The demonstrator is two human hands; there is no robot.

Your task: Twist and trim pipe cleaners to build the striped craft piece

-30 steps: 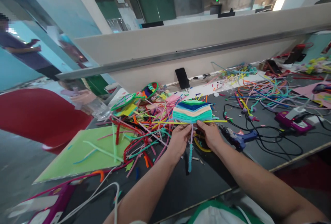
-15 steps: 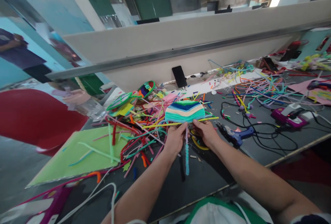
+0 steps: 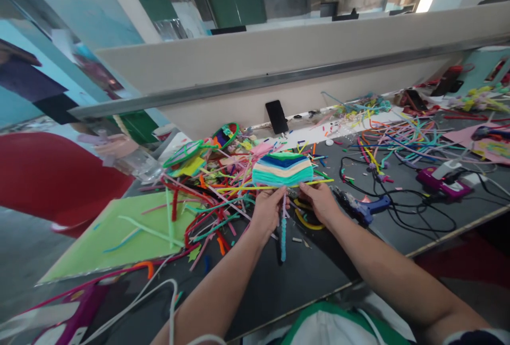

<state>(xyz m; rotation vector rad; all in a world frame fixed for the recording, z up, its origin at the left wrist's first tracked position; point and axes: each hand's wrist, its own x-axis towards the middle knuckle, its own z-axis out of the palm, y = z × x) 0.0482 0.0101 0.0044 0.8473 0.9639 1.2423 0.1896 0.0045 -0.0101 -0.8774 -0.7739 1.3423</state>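
Head view, 1 of 1: left hand (image 3: 268, 215) and right hand (image 3: 322, 204) both support a striped fuzzy piece (image 3: 282, 170) at its lower edge, with a yellow stem (image 3: 324, 181) lying across that edge and projecting past both sides. Judged step: steadying the piece and aligning the yellow stem against its base; whether the 2 are attached cannot be determined. The next move calls for light, level pressure, since a harder squeeze could bend the stripes. Finger state: each thumb is nearly closed against the fingers, pinching the lower edge; finger parts beneath are hidden. The piece lies just beyond the 2 thumb tips, its striped face upward and unobstructed, slightly towards the left hand. A twisted teal-and-lilac stem (image 3: 283, 233) hangs from beside the left fingertips, between the hands. A blue glue gun (image 3: 368, 207) rests on the dark table (image 3: 303, 276), right of the right hand.
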